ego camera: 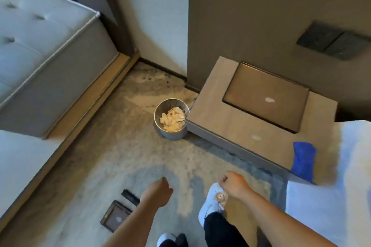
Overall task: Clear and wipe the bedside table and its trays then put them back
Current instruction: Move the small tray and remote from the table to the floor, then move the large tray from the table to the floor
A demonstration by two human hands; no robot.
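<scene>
Grey-beige tabletop [216, 114]: low bedside block against the wall panel, its top bare but for two pale smudges; the landmark for all below.
Recess [265, 98]: rectangular sunken well in the tabletop, brown floor, one pale smudge inside it.
Cloth [304, 159]: blue, draped over the tabletop's near right edge, hanging down its front, beside the white bedding.
Bin [172, 119]: round metal, on the floor touching the tabletop's left corner, holding crumpled pale paper.
Tray [115, 217]: small dark framed one, flat on the carpet well in front and to the left of the tabletop, a pale spot on its base; partly covered by the left forearm.
Dark bar [130, 196]: slim black object on the carpet just beyond the tray; what it is cannot be told.
Left hand [161, 187]: over the carpet in front of the tabletop, fingers curled into a loose fist, nothing seen in it.
Right hand [233, 183]: over the carpet nearer the tabletop's front, fingers curled under; whether it grips anything cannot be told.
Hands together: apart from each other, neither touching tabletop, cloth or tray.
Shoe [210, 204]: white, with a small round badge, on the carpet below the right hand.
Bed [40, 42]: tufted mattress far left of the tabletop, across the carpet.
Wall switches [333, 43]: dark plates on the panel above the tabletop's right.
</scene>
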